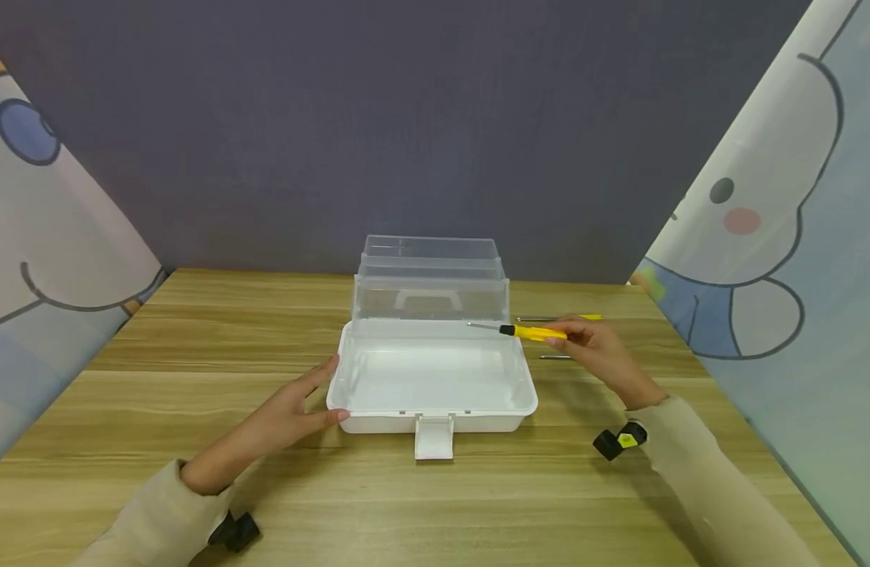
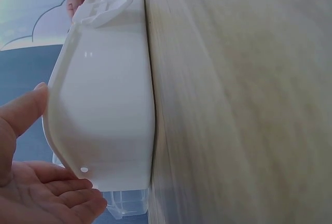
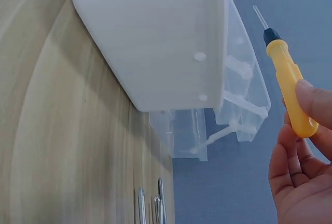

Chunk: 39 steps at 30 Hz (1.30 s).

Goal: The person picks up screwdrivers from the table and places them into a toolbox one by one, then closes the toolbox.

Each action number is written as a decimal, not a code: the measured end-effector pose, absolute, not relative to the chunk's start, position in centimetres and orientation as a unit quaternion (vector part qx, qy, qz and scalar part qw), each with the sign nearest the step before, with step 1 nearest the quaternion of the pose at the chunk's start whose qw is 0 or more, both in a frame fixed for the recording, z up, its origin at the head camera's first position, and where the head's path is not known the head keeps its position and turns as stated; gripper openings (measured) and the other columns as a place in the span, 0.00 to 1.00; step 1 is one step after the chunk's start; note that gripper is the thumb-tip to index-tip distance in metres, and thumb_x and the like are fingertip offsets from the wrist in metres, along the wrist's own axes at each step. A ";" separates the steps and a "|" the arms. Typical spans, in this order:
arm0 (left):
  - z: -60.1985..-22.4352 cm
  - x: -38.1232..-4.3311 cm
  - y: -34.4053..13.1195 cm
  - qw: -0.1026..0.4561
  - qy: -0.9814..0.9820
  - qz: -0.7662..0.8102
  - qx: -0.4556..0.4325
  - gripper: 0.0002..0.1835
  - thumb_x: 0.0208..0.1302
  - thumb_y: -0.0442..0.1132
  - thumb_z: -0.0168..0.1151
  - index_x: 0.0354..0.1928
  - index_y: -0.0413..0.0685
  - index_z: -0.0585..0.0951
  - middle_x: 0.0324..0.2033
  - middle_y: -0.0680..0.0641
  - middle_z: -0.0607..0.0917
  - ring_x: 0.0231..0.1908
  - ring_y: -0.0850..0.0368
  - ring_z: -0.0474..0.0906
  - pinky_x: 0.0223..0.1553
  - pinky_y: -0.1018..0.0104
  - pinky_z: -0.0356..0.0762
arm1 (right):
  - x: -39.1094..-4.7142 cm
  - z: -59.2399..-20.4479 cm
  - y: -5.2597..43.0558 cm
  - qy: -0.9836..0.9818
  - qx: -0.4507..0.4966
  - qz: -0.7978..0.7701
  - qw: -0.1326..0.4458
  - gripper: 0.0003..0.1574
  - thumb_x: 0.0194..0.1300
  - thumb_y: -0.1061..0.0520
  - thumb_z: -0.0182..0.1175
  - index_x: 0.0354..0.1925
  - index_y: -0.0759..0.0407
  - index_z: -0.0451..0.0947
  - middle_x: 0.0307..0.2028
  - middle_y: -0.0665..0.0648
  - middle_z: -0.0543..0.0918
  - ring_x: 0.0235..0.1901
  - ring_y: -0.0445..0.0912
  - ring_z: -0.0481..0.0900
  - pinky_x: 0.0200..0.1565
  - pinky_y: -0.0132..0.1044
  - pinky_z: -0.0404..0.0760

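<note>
A white toolbox [image 1: 435, 378] stands on the table with its clear lid [image 1: 431, 268] raised at the back. Its inside shows bare, and the white latch [image 1: 434, 439] hangs at the front. My left hand [image 1: 293, 409] rests against the box's left end, thumb at the front rim and fingers extended along the side. Above the box's right end, my right hand [image 1: 594, 350] pinches a screwdriver [image 3: 290, 89] by its yellow handle between thumb and fingers. The shaft of that screwdriver points left over the box, clear of the rim.
Behind the right hand lies another tool with a yellow handle [image 1: 592, 316] and metal shaft. A second metal shaft [image 1: 555, 357] sticks out left of that hand, its other end hidden. The wooden table [image 1: 194, 354] meets a dark back panel [image 1: 435, 118]; printed curtains flank both sides.
</note>
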<state>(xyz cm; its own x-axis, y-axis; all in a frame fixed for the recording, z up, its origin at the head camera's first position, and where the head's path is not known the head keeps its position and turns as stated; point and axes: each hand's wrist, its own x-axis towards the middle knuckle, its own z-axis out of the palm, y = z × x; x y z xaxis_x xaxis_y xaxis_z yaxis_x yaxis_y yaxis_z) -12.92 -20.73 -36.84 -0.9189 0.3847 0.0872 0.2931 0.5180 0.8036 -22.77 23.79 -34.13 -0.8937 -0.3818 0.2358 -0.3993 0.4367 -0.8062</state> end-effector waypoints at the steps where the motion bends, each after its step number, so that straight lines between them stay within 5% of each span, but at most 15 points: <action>1: -36.9 -12.9 -20.7 0.050 0.870 0.451 0.193 0.47 0.60 0.46 0.65 0.70 0.31 0.51 0.70 0.31 0.51 0.69 0.32 0.44 0.63 0.36 0.47 | -22.8 -34.2 23.7 -0.846 0.231 0.481 0.012 0.18 0.66 0.58 0.59 0.51 0.66 0.79 0.45 0.57 0.79 0.37 0.42 0.77 0.38 0.31 0.79; 8: -37.2 -13.2 -20.6 0.057 0.871 0.453 0.183 0.48 0.59 0.48 0.66 0.71 0.32 0.50 0.71 0.33 0.50 0.70 0.35 0.43 0.64 0.37 0.45 | -23.2 -34.5 23.0 -0.833 0.237 0.499 0.003 0.17 0.65 0.63 0.59 0.50 0.72 0.78 0.44 0.57 0.79 0.36 0.43 0.78 0.39 0.33 0.82; 21: -37.1 -13.2 -20.7 0.057 0.871 0.451 0.186 0.48 0.59 0.48 0.66 0.71 0.31 0.50 0.70 0.32 0.50 0.69 0.34 0.43 0.63 0.36 0.45 | -23.4 -33.9 21.8 -0.851 0.216 0.479 -0.017 0.18 0.65 0.59 0.59 0.51 0.67 0.79 0.49 0.63 0.78 0.38 0.43 0.79 0.40 0.37 0.82; 26: -37.3 -13.2 -20.6 0.058 0.868 0.456 0.187 0.48 0.60 0.47 0.65 0.71 0.32 0.50 0.70 0.32 0.50 0.70 0.34 0.43 0.63 0.36 0.45 | -23.5 -33.6 21.5 -0.845 0.209 0.491 -0.025 0.18 0.65 0.56 0.60 0.51 0.63 0.80 0.47 0.60 0.79 0.39 0.52 0.77 0.35 0.33 0.79; 39: -37.3 -13.2 -20.7 0.061 0.866 0.460 0.188 0.47 0.61 0.48 0.64 0.72 0.35 0.49 0.71 0.34 0.49 0.70 0.34 0.42 0.64 0.36 0.46 | -24.0 -33.2 20.5 -0.842 0.202 0.499 -0.027 0.17 0.65 0.59 0.59 0.51 0.66 0.79 0.49 0.62 0.79 0.41 0.52 0.77 0.36 0.29 0.78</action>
